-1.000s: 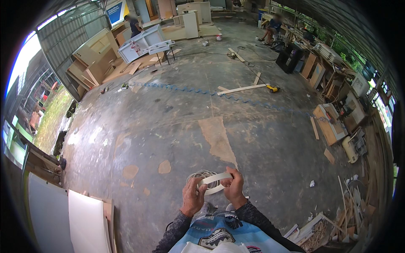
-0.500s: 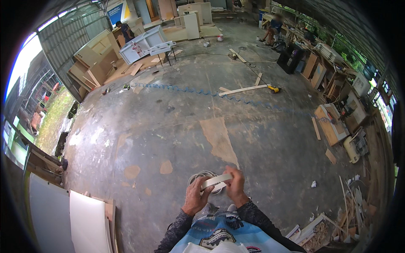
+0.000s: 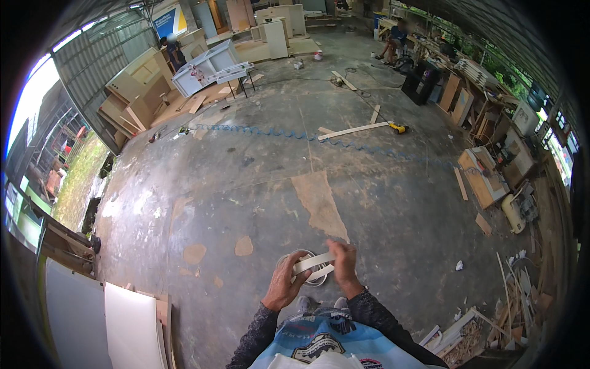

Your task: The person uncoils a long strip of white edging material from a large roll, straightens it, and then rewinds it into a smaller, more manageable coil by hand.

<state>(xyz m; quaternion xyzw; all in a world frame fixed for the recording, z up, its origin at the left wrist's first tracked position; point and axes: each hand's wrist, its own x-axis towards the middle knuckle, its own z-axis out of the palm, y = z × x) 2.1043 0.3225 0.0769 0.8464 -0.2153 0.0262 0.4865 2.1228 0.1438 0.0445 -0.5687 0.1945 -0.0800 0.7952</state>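
A coil of cream-white flat strip, looking like edge banding (image 3: 311,263), is held in front of my body. My left hand (image 3: 284,283) is closed round its left side, thumb at the lower edge. On the other side my right hand (image 3: 346,265) grips the strip with bent fingers. Thinner pale loops (image 3: 319,283) of the coil show below and between the hands. Whether they belong to the same strip I cannot tell. My shoes (image 3: 307,304) stand on the concrete underneath.
A blue spiral air hose (image 3: 264,130) crosses the floor ahead, near wooden strips (image 3: 353,131) and a yellow tool (image 3: 398,128). White panels (image 3: 132,323) lean at the near left. Wood scraps (image 3: 458,335) lie at the near right. Two people (image 3: 176,55) are far off among cabinets and benches.
The strip stays between both hands, which have barely shifted. The view has tilted slightly. The far-left person stands more upright.
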